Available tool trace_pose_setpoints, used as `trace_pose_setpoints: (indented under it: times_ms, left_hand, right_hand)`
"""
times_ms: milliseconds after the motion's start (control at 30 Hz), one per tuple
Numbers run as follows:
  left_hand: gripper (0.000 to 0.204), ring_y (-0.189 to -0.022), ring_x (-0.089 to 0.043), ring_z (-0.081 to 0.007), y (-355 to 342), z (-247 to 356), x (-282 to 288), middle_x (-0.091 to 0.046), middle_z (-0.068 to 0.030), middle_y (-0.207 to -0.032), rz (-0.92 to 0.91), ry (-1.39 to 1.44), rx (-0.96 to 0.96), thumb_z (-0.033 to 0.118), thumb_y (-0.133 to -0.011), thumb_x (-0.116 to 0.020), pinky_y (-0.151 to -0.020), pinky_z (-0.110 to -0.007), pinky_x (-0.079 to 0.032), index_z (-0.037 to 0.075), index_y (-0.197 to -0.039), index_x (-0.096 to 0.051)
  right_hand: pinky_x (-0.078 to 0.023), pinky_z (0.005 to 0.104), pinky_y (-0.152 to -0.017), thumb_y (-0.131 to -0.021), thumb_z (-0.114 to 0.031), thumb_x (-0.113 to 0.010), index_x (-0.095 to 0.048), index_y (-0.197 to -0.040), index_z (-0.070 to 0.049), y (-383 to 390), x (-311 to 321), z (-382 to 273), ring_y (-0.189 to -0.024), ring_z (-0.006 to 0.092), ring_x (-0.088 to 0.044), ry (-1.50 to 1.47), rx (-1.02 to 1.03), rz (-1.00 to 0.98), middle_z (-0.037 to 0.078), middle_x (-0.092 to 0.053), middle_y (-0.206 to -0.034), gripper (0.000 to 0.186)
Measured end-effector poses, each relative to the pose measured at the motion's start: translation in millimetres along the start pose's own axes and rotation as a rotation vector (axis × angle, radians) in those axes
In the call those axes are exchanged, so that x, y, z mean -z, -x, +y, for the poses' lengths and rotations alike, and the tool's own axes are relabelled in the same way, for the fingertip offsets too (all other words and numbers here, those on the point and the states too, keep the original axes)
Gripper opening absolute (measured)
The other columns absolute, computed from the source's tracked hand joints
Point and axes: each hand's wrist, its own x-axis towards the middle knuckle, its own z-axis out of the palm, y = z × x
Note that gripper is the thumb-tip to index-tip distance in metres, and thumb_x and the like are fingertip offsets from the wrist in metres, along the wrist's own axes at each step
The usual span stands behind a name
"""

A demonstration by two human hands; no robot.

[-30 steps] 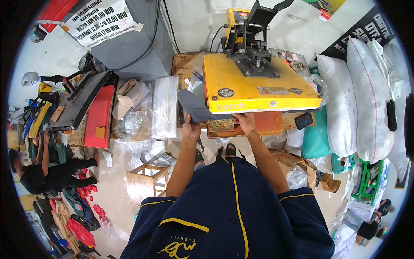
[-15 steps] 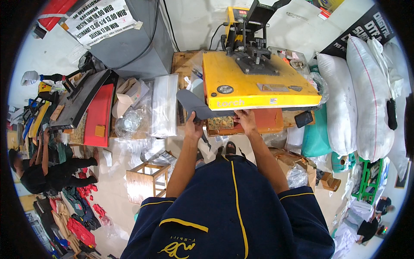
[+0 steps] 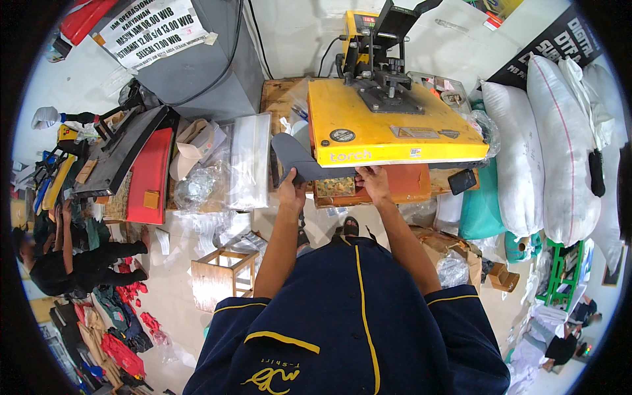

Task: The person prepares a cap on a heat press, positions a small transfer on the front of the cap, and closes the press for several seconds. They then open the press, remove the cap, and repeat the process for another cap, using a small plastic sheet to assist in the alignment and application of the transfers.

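Observation:
A yellow heat press (image 3: pixel 355 118) with a black lever mechanism dominates the upper middle. Dark grey fabric (image 3: pixel 288 153) sticks out from under its raised upper plate, partly hidden by it. My left hand (image 3: pixel 289 187) grips this fabric at the press's front left, with a dark strap hanging just below. My right hand (image 3: pixel 372 182) pinches the fabric's edge beneath the middle of the press's front. An orange lower board (image 3: pixel 401 181) and a camouflage-patterned patch (image 3: pixel 332 187) lie under the fabric.
Left are plastic sheets (image 3: pixel 250 161), beige caps (image 3: pixel 187 155), a second press (image 3: pixel 122 151) and another person (image 3: pixel 79 263). Right are a phone (image 3: pixel 462 181), white sacks (image 3: pixel 559 151) and people (image 3: pixel 563 345) at the rim. A wooden stool (image 3: pixel 220 276) stands below the table.
My left hand and the grey fabric have shifted very slightly, while my right hand stays at the press's front edge. The person on the left moves their hands a little.

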Motion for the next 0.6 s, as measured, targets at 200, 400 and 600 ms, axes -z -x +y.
trace_pose_setpoints:
  times_ms: [200,400,600]
  left_hand:
    - [0.034,-0.115,-0.064,-0.0248,10.1,1.0,-4.7,-0.068,-0.0098,-0.124,-0.018,0.033,0.044,0.014,-0.099,-0.067,-0.107,-0.041,-0.050,0.003,-0.130,-0.060]
    - [0.033,-0.116,-0.064,-0.0239,9.0,-3.4,0.7,-0.068,-0.0082,-0.124,-0.027,0.040,0.079,0.013,-0.099,-0.067,-0.110,-0.041,-0.049,0.004,-0.130,-0.060]
    - [0.029,-0.112,-0.066,-0.0239,12.3,1.5,6.4,-0.069,-0.0071,-0.120,0.007,0.006,0.011,0.015,-0.098,-0.070,-0.104,-0.042,-0.052,0.007,-0.125,-0.062]
  right_hand:
    - [-0.060,0.0299,-0.060,-0.097,-0.024,-0.071,-0.070,-0.121,-0.002,3.4,7.9,-7.4,-0.072,0.0156,-0.072,0.156,0.025,0.031,0.011,-0.074,-0.095,0.033]
    - [-0.057,0.0375,-0.083,-0.100,-0.045,-0.063,-0.071,-0.118,-0.003,45.7,39.7,-90.9,-0.091,0.0217,-0.072,0.897,0.185,-0.369,0.013,-0.075,-0.096,0.046]
    - [-0.055,0.0351,-0.088,-0.090,-0.022,-0.081,-0.069,-0.125,-0.002,136.9,21.9,-371.9,-0.094,0.0172,-0.070,0.683,0.632,-0.935,0.011,-0.074,-0.106,0.042]
